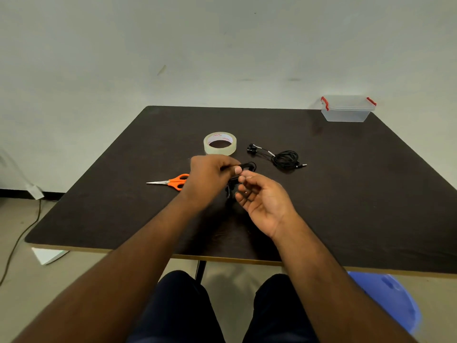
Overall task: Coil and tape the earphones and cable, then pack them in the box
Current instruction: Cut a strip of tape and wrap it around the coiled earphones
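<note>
Above the middle of the dark table [346, 194], my left hand [210, 177] grips a coiled black cable [248, 167], most of it hidden behind the fingers. My right hand [262, 196] is palm up just right of it, its thumb and forefinger pinching the cable near the coil. Black earphones [284, 158] lie coiled on the table to the right, earbuds pointing left. A roll of clear tape [220, 144] lies flat behind my hands. The clear plastic box [347, 108] with red clips stands closed at the far right corner.
Orange-handled scissors [173, 181] lie left of my left hand, blades pointing left. A blue plastic stool [390, 300] stands on the floor at the lower right. A white wall rises behind the table, and a cable runs along the floor at the left.
</note>
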Demonstrator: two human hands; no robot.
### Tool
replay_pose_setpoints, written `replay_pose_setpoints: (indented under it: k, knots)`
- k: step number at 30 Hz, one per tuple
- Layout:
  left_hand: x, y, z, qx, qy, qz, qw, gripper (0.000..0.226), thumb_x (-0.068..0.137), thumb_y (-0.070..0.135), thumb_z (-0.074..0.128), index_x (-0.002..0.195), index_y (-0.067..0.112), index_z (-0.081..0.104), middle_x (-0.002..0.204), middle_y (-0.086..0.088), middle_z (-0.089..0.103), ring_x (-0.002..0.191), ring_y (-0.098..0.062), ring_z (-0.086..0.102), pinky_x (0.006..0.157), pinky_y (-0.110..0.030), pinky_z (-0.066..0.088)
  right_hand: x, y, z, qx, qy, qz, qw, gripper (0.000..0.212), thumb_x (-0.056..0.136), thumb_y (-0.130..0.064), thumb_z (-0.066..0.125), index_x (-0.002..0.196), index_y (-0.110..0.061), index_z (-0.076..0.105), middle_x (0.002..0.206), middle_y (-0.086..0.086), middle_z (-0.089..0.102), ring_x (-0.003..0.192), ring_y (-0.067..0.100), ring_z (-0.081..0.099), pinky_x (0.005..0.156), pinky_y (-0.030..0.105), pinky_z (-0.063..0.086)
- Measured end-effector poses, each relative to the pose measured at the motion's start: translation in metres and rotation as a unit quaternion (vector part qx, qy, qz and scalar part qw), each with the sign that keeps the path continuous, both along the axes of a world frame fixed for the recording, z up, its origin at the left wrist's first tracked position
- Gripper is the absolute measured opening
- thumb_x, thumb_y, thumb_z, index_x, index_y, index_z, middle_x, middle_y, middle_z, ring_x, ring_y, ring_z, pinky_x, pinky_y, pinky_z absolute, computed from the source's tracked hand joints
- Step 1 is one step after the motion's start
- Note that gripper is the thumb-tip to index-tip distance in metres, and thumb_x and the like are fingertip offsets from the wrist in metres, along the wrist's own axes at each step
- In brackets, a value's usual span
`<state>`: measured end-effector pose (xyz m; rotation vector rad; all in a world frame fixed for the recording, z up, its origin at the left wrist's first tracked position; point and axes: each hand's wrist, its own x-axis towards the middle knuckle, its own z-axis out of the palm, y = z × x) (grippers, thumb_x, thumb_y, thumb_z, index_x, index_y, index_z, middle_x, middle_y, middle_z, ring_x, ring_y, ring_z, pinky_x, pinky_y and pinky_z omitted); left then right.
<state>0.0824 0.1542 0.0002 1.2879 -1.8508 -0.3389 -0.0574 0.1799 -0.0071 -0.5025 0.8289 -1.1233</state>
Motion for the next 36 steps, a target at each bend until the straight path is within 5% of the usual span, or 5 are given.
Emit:
replay_pose_setpoints:
  k: [3, 10, 20, 31, 36]
  knots:
    - [0.003, 0.002, -0.007, -0.096, -0.133, -0.032, 0.986, 0.017, 0.088, 0.001, 0.061, 0.089, 0.013, 0.073, 0.075, 0.001, 0.069, 0.075, -0.014, 0.063, 0.079, -0.037, 0.049, 0.000, 0.001, 0.003, 0.019, -0.004, -0.030, 0.999, 0.014, 0.086, 0.003, 0.058, 0.092, -0.002, 0.069, 0.070, 0.007, 0.068, 0.058, 0.010, 0.063, 0.059, 0.025, 0.055]
    - [0.027, 0.004, -0.018, -0.074, -0.154, -0.087, 0.981, 0.036, 0.083, -0.007, 0.053, 0.112, 0.008, 0.068, 0.103, -0.006, 0.068, 0.099, -0.010, 0.054, 0.088, -0.010, 0.035, 0.004, 0.005, 0.002, 0.045, -0.010, -0.089, 0.995, 0.032, 0.076, 0.011, 0.069, 0.091, -0.012, 0.051, 0.074, 0.019, 0.072, 0.061, 0.020, 0.071, 0.053, 0.028, 0.055]
    - [0.027, 0.008, -0.015, -0.061, -0.192, -0.097, 0.975, 0.029, 0.087, -0.003, 0.060, 0.114, 0.006, 0.067, 0.101, -0.010, 0.067, 0.093, -0.015, 0.052, 0.080, -0.029, 0.043, 0.001, -0.001, 0.017, 0.044, 0.001, -0.066, 0.997, 0.027, 0.082, 0.011, 0.063, 0.086, -0.010, 0.048, 0.078, 0.025, 0.071, 0.064, 0.025, 0.073, 0.051, 0.030, 0.056]
    - [0.013, 0.004, -0.008, 0.067, 0.149, 0.000, 0.987, 0.011, 0.089, 0.010, 0.064, 0.089, 0.011, 0.075, 0.075, -0.002, 0.070, 0.073, -0.005, 0.061, 0.070, -0.025, 0.050, -0.040, -0.024, 0.024, -0.189, 0.111, -0.015, 0.975, 0.019, 0.095, -0.006, 0.053, 0.110, -0.015, 0.059, 0.102, 0.013, 0.073, 0.069, 0.014, 0.069, 0.058, 0.027, 0.055]
    - [0.007, 0.005, 0.002, 0.113, 0.218, -0.028, 0.969, 0.016, 0.089, 0.008, 0.064, 0.080, 0.017, 0.075, 0.067, 0.005, 0.068, 0.069, -0.008, 0.061, 0.070, -0.030, 0.052, -0.026, -0.021, 0.009, -0.346, 0.356, -0.055, 0.866, 0.034, 0.077, -0.002, 0.075, 0.094, -0.026, 0.058, 0.112, -0.001, 0.065, 0.096, 0.012, 0.060, 0.080, 0.029, 0.054]
